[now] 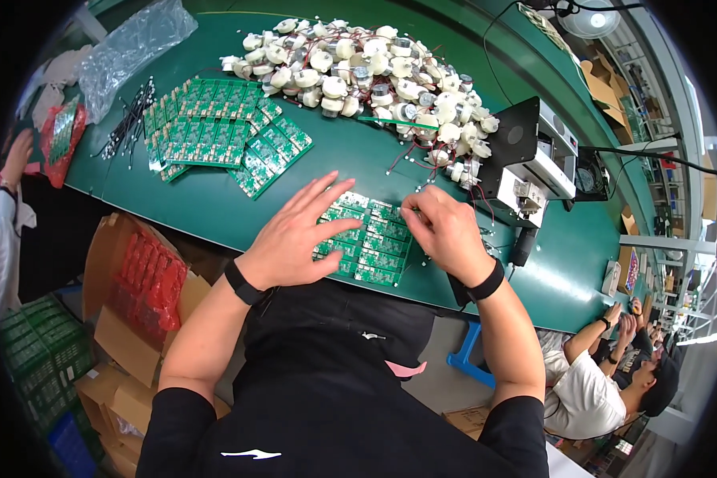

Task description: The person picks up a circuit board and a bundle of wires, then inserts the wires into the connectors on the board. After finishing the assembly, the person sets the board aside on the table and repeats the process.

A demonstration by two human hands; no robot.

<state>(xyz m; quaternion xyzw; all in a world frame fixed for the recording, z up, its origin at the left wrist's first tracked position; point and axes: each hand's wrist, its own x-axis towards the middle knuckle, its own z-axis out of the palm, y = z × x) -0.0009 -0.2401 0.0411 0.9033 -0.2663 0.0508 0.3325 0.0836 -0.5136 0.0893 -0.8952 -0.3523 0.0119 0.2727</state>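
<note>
A green panel of joined circuit boards (pixel 384 248) lies flat on the green table in front of me. My left hand (pixel 299 235) rests on the panel's left side with its fingers spread. At the panel's right edge my right hand (pixel 444 227) is curled, thumb and fingertips pressed together; whatever they pinch is too small or hidden to make out. Beyond my left hand lie a stack of similar circuit board panels (pixel 207 131) and a bundle of thin black cables (pixel 127 119).
White plastic motors with red wires (pixel 374 68) form a heap at the back. A black and white machine (pixel 534 159) stands at right. Clear plastic bag (pixel 135 52) and red bag (pixel 62 135) lie at far left. Cardboard box (pixel 127 295) is below; co-workers (pixel 601 390) sit at right.
</note>
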